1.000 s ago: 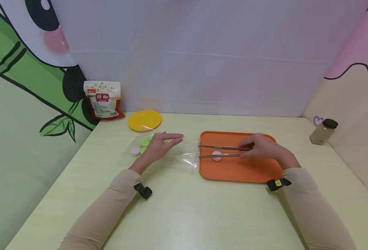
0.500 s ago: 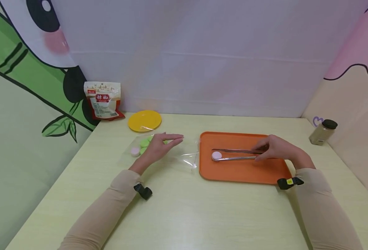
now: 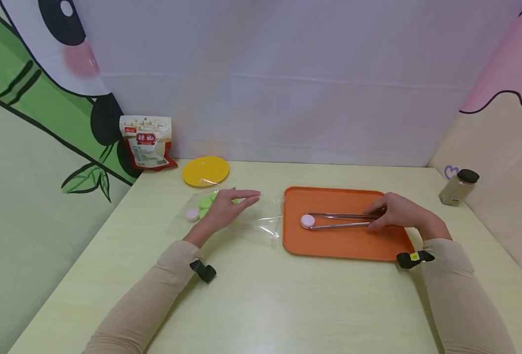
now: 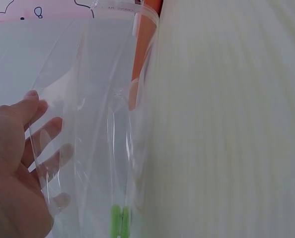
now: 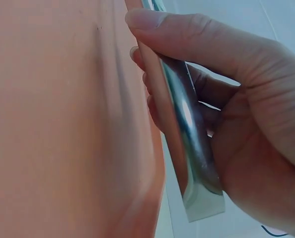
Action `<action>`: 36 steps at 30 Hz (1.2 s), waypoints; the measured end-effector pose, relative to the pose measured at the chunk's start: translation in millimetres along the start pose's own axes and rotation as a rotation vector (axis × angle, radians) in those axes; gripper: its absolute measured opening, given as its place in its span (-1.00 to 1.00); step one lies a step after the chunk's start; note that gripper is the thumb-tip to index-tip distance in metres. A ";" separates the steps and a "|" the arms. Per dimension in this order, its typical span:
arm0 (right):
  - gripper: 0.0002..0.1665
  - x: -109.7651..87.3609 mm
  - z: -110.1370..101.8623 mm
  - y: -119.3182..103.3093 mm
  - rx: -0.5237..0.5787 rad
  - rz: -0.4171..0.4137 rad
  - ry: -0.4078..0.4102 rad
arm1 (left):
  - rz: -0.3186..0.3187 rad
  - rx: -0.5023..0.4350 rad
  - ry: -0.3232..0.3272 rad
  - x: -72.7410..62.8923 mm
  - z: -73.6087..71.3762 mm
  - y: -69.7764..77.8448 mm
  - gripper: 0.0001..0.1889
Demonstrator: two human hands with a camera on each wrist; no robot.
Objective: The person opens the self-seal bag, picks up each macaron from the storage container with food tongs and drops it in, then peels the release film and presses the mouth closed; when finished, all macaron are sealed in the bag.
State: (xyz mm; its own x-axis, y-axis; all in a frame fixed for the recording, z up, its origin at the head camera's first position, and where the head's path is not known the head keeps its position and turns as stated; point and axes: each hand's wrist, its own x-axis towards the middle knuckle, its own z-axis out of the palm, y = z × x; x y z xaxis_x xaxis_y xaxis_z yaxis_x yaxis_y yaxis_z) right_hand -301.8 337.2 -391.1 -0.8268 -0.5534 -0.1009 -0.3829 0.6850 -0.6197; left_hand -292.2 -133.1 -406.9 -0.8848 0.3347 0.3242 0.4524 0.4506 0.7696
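My left hand (image 3: 223,209) pinches the upper film of a clear plastic bag (image 4: 95,124) between thumb and fingers, several fingers showing through the film. Inside the bag lie several round green pieces (image 3: 205,202) and a pale pink one (image 3: 192,214). Metal tongs (image 3: 340,226) are in my right hand (image 3: 398,216), gripped between thumb and fingers, over an orange tray (image 3: 349,248). The spread tongs' tips stand at the right side of another pale pink round piece (image 3: 307,221) on the tray. In the right wrist view only the tongs' handle end shows.
A yellow plate (image 3: 205,171) sits at the back left, just behind the bag. Beside it a red and white food pouch (image 3: 147,142) stands against the backdrop. At the right table edge is a jar with a black lid (image 3: 459,187).
My right hand has drawn the tongs to the right, from their tips past the tray's left edge back to beside the pink piece. The left hand has stayed in place.
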 end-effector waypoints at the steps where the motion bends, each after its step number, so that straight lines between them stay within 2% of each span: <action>1: -0.58 -0.1 -0.1 0.1 0.007 0.005 0.001 | -0.003 0.003 -0.001 -0.2 -0.1 0.3 -0.69; 10: -0.65 -1.8 3.1 -0.4 0.070 -0.018 0.001 | 0.021 0.000 -0.002 -1.0 -0.9 1.0 -0.71; 19: -0.67 -5.2 6.7 -6.4 0.084 -0.012 0.020 | -0.001 -0.004 -0.011 -4.8 -2.6 2.4 -0.70; 30: -0.67 -4.2 3.5 -19.7 0.094 -0.052 0.032 | -0.004 -0.005 -0.016 -4.8 -4.5 6.1 -0.70; 36: -0.68 -1.5 7.1 -32.0 0.094 -0.111 0.030 | -0.012 -0.007 -0.022 -5.5 -4.6 6.5 -0.68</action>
State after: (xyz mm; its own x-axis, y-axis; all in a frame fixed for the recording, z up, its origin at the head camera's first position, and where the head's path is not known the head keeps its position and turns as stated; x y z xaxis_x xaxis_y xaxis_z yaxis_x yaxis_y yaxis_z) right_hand -285.4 312.8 -376.5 -0.7939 -0.6081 -0.0058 -0.4335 0.5726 -0.6959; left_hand -284.9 -135.8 -401.2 -0.8873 0.3477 0.3030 0.4412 0.4485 0.7773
